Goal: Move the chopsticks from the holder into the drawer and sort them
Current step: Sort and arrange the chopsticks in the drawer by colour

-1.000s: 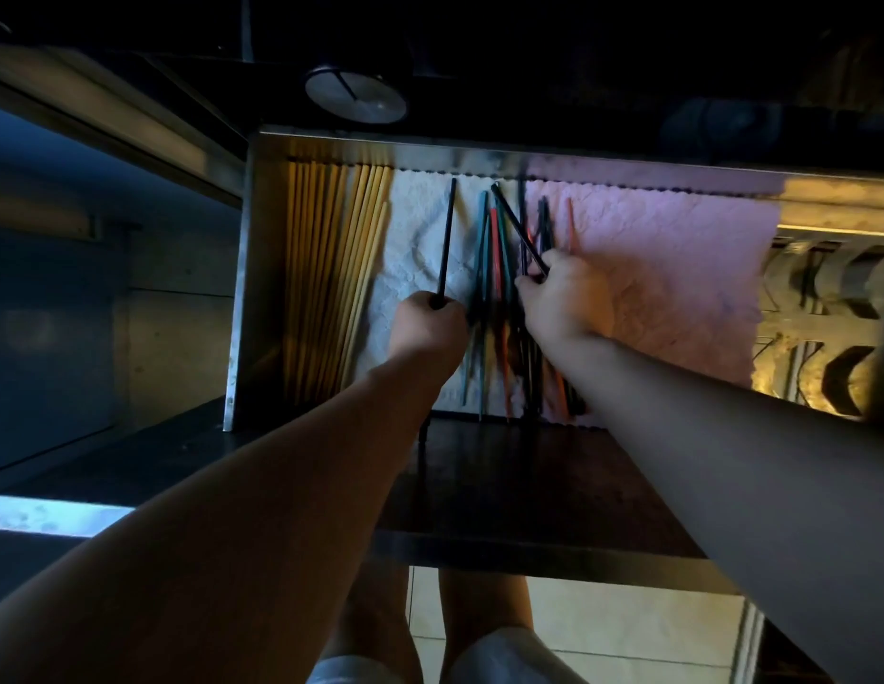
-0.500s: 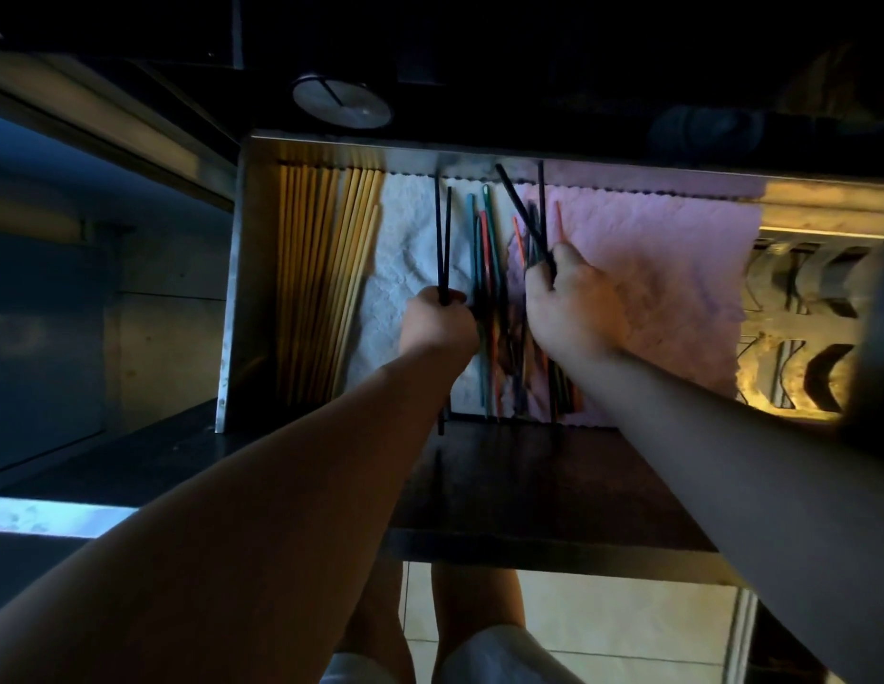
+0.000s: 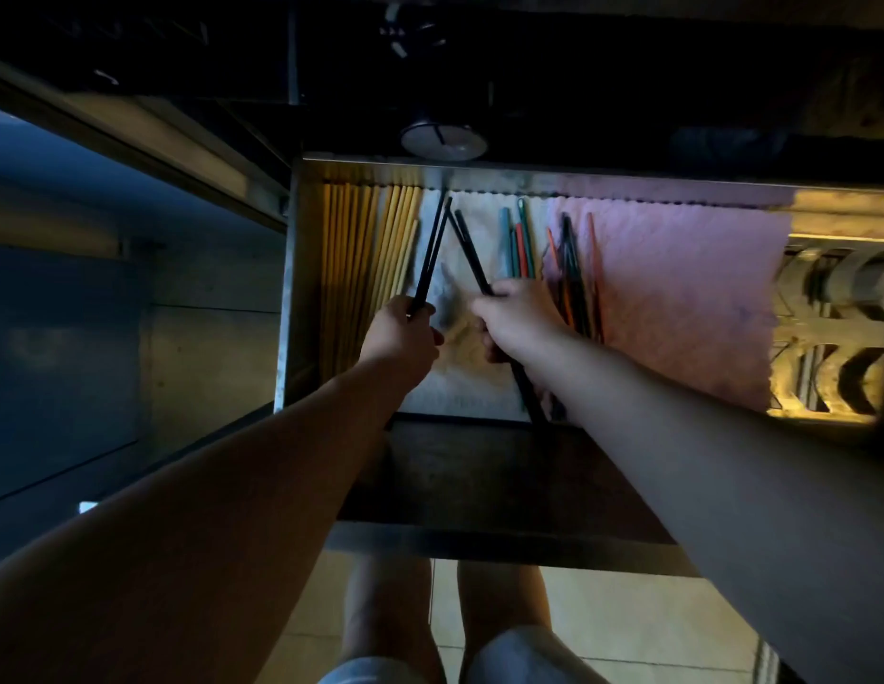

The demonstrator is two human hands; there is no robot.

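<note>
Chopsticks (image 3: 432,254) (black) now split between left hand (image 3: 403,333) and right hand (image 3: 511,320), fingers clamped, pulled from the coloured pile (image 3: 571,269) at frame centre.

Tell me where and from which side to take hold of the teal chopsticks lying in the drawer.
Grip the teal chopsticks on their far halves, coming straight down from above. They lie flat on the white liner, running front to back, and their near ends are hidden behind the right hand. An orange stick lies among them, so a pinch across the bundle would likely pick it up too.
</note>
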